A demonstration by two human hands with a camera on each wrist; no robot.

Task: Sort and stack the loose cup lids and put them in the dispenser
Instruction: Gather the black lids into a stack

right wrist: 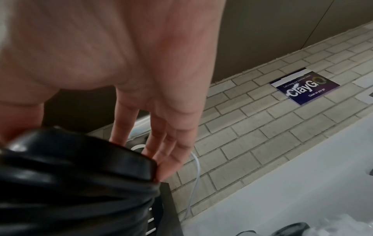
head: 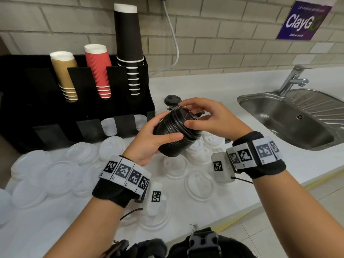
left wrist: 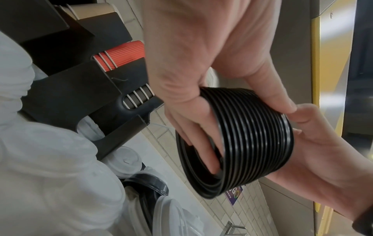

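Note:
A tall stack of black cup lids (head: 175,138) is held tilted above the counter. My left hand (head: 173,125) grips its lower part, thumb on the side and fingers curled into the open underside (left wrist: 210,143). My right hand (head: 186,114) pinches the top lid's rim between thumb and fingertips (right wrist: 167,159). The black dispenser (head: 37,101) stands at the back left; its low front slots hold a few white lids (head: 108,126). Several loose clear and white lids (head: 61,174) cover the counter below my hands.
Brown (head: 65,75), red (head: 98,69) and black (head: 128,43) cup stacks fill the dispenser's upper slots. One black lid (head: 172,99) lies behind the held stack. A steel sink (head: 247,97) with a tap (head: 292,81) sits at the right. The counter's front edge runs near my body.

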